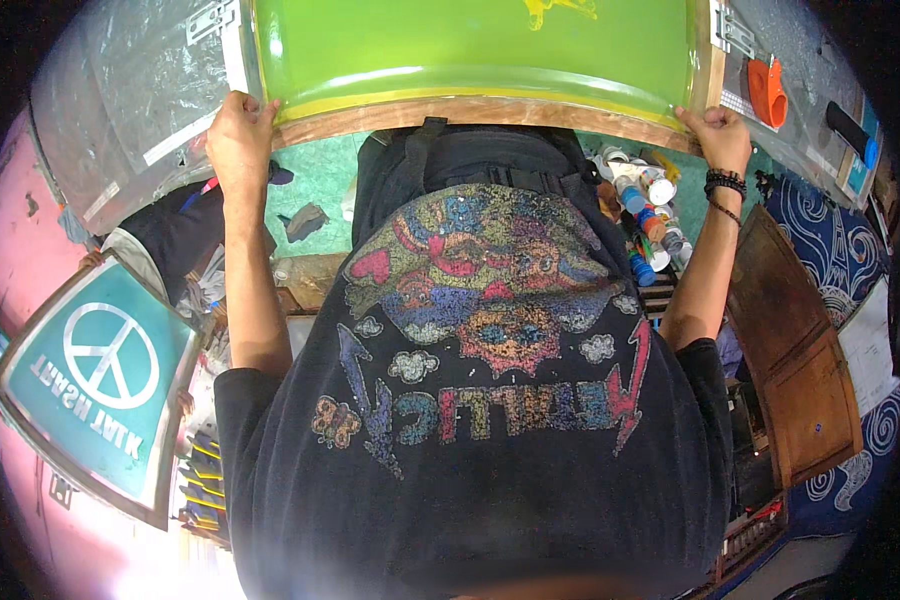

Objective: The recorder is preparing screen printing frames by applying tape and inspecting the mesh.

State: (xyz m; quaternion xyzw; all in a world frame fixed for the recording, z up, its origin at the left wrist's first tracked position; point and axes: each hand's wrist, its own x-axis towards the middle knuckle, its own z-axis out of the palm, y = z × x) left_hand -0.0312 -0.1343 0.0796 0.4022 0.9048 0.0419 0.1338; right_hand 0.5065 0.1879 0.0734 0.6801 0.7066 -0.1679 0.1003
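Note:
A wooden screen printing frame (470, 112) with yellow-green mesh (450, 40) stretches across the top of the head view. My left hand (241, 138) is closed at its near left corner, thumb lying along the edge. At the near right corner my right hand (722, 137) grips the wood in the same way, with a dark beaded bracelet on the wrist. A yellow smear (558, 10) marks the mesh at the far side. Metal hinge clamps sit beside the frame, one on the left (212, 20) and one on the right (735, 32). The frame's far edge is out of view.
An orange plastic tool (767, 92) lies on the plastic-covered surface at right. Several paint jars (655, 225) stand on the green floor below. A teal screen with a peace sign (100, 350) leans at left. A brown wooden board (795, 350) stands at right.

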